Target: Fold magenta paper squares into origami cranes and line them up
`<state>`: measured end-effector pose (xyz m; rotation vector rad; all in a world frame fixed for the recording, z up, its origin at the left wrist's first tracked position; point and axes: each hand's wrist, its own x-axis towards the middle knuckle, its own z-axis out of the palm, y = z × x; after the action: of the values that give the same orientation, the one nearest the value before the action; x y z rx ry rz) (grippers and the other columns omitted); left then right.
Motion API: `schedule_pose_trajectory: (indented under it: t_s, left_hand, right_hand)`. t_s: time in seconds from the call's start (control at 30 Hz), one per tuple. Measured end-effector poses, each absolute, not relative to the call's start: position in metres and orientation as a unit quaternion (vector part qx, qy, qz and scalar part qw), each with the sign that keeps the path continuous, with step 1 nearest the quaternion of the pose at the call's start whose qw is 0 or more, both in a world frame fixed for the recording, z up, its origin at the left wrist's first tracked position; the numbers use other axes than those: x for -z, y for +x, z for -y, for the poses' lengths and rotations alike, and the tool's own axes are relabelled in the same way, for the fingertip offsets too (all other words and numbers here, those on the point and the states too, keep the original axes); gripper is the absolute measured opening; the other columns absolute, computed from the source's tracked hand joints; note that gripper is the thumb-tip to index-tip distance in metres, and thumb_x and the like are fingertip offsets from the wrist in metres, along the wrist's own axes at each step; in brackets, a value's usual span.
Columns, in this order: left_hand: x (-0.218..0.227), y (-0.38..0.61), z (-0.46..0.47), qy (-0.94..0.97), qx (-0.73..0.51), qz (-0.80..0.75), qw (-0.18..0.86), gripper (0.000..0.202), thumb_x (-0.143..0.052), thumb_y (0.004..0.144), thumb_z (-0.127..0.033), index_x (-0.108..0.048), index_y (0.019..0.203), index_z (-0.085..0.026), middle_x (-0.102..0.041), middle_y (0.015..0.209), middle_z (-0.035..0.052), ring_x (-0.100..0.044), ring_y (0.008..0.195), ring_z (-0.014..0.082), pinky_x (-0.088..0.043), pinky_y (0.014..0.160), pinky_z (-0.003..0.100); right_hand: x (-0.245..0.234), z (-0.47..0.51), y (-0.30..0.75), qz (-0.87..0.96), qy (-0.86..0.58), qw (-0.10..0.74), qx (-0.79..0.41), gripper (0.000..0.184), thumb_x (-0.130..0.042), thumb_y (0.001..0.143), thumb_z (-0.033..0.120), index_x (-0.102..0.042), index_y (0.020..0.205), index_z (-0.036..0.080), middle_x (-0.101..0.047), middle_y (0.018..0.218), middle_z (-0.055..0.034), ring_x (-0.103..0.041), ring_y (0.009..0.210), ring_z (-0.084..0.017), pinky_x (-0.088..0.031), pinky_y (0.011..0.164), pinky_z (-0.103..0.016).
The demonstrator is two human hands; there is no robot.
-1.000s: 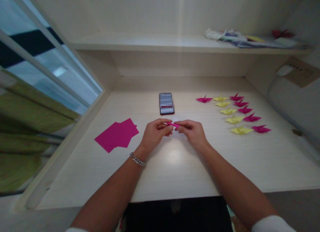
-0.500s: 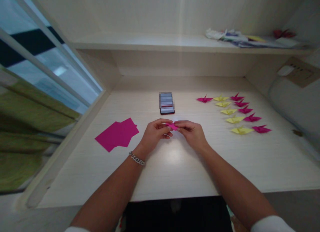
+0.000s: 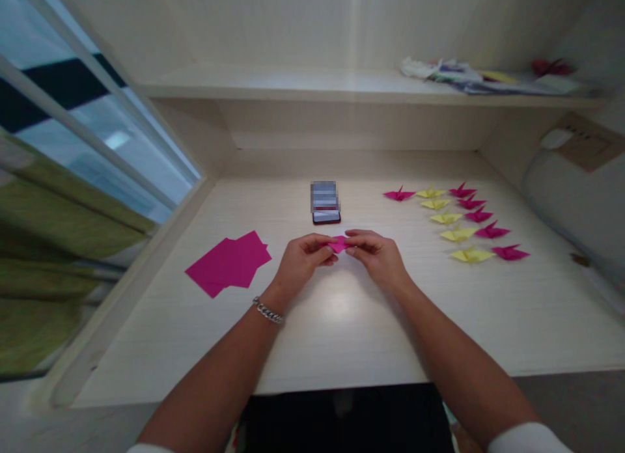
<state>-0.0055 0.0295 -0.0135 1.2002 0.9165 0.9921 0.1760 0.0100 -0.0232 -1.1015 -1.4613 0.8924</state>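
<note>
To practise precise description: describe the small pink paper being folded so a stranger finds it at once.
On the pale desk, just in front of the phone, the left hand and right hand meet. The small pink folded piece is pinched between them. Unlike the flat pink sheets to the left and the finished cranes rowed on the right, it alone is held.
</note>
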Motion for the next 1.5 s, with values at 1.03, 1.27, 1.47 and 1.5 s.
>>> schedule_pose_trajectory:
  t_s: [1.03, 1.27, 1.47, 1.5]
  left_hand:
    - [0.021, -0.003, -0.028, 0.586, -0.45, -0.404, 0.539, 0.041, -0.061, 0.081, -0.035, -0.063, 0.117, -0.015, -0.071, 0.09, 0.0086, -0.064, 0.073, 0.0154, -0.054, 0.073, 0.032]
    - [0.022, -0.002, -0.026, 0.609, -0.444, -0.414, 0.511, 0.036, -0.059, 0.083, -0.03, -0.065, 0.115, -0.017, -0.07, 0.103, 0.0092, -0.065, 0.081, 0.0166, -0.053, 0.077, 0.031]
    - [0.024, -0.002, -0.026, 0.633, -0.434, -0.432, 0.473, 0.036, -0.053, 0.086, -0.027, -0.062, 0.119, -0.018, -0.07, 0.101, 0.0079, -0.065, 0.078, 0.0148, -0.053, 0.076, 0.029]
    - [0.025, -0.002, -0.026, 0.635, -0.435, -0.433, 0.469, 0.036, -0.053, 0.086, -0.027, -0.062, 0.119, -0.018, -0.07, 0.102, 0.0079, -0.065, 0.078, 0.0149, -0.052, 0.075, 0.029]
  right_hand:
    - [0.018, -0.011, 0.173, 0.489, -0.466, 0.516, -0.527, 0.027, -0.072, 0.068, 0.04, -0.067, 0.083, 0.017, -0.068, 0.074, -0.0029, -0.062, 0.068, -0.015, -0.05, 0.066, -0.03]
    - [0.021, -0.013, 0.168, 0.426, -0.479, 0.525, -0.559, 0.035, -0.071, 0.067, 0.039, -0.063, 0.094, 0.02, -0.066, 0.069, -0.0006, -0.062, 0.063, -0.014, -0.05, 0.059, -0.027]
    - [0.024, -0.013, 0.171, 0.439, -0.494, 0.507, -0.552, 0.034, -0.069, 0.069, 0.038, -0.065, 0.096, 0.018, -0.068, 0.072, -0.0031, -0.063, 0.063, -0.014, -0.048, 0.057, -0.025]
    - [0.025, -0.014, 0.171, 0.441, -0.495, 0.508, -0.55, 0.033, -0.069, 0.069, 0.037, -0.065, 0.096, 0.018, -0.068, 0.072, -0.0031, -0.063, 0.063, -0.014, -0.047, 0.056, -0.025]
